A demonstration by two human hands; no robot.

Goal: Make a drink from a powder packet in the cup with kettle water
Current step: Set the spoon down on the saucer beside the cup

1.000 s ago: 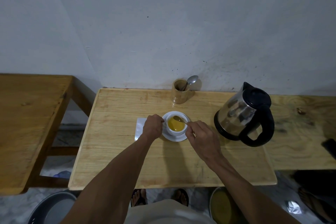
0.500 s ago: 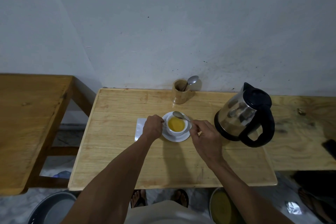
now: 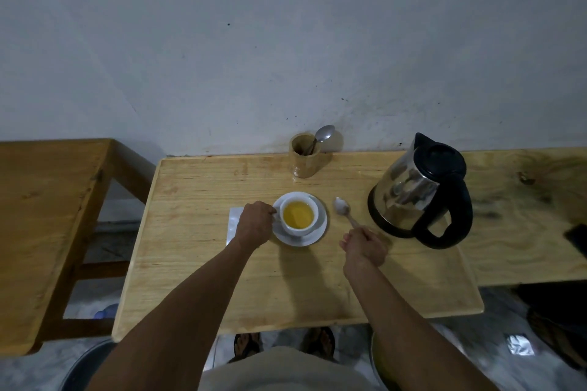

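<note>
The cup point(image 3: 299, 214) is sitting on its saucer point(image 3: 318, 231) mid-tabletop point(image 3: 317, 279), filled with yellow drink; the left hand point(image 3: 254, 225) is pinching its handle side, grip closed on the cup; the right hand point(image 3: 365, 246) is clamping a spoon point(image 3: 346, 214) beside it, near the kettle point(image 3: 419, 190); the ceramic is likely being fragile, hot and sloshy, so holding by the handle seems best.

A wooden holder point(image 3: 304, 158) (one spoon point(image 3: 323, 136) standing in it) sits against the wall; a foil wrapper point(image 3: 519, 344) lies on the floor.
</note>
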